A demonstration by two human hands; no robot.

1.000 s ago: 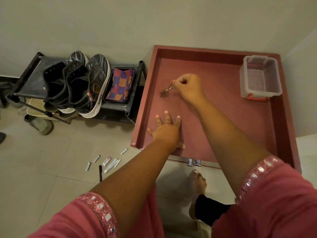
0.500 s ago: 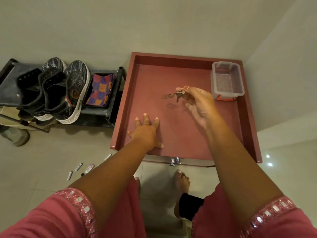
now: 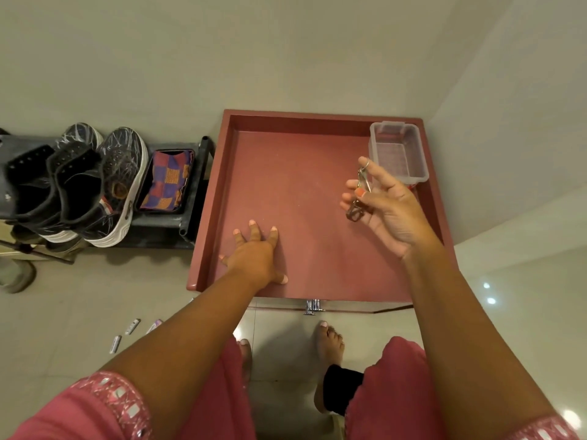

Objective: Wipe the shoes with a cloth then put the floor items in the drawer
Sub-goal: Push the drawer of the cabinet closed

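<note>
The red-brown drawer (image 3: 222, 192) stands pulled open below me. My left hand (image 3: 254, 258) lies flat with spread fingers on the drawer bottom near its front left corner. My right hand (image 3: 384, 201) hovers palm up over the drawer's right side and pinches a bunch of keys (image 3: 360, 193) between thumb and fingers. A clear plastic box (image 3: 398, 152) sits in the back right corner, just beyond the keys. Black shoes with white soles (image 3: 92, 185) stand on a dark rack (image 3: 187, 217) to the left, with a checked cloth (image 3: 168, 182) beside them. Several small items (image 3: 131, 327) lie on the floor, partly hidden by my left arm.
Pale floor tiles surround the drawer. A wall runs close along the drawer's right and back sides. My bare feet (image 3: 328, 341) stand right in front of the drawer's metal handle (image 3: 313, 306). Another shoe (image 3: 16, 276) lies under the rack at far left.
My right hand lifted the keys off the drawer bottom, turned palm up and carried them right, towards the clear box. My left hand kept its place. The view shifted right.
</note>
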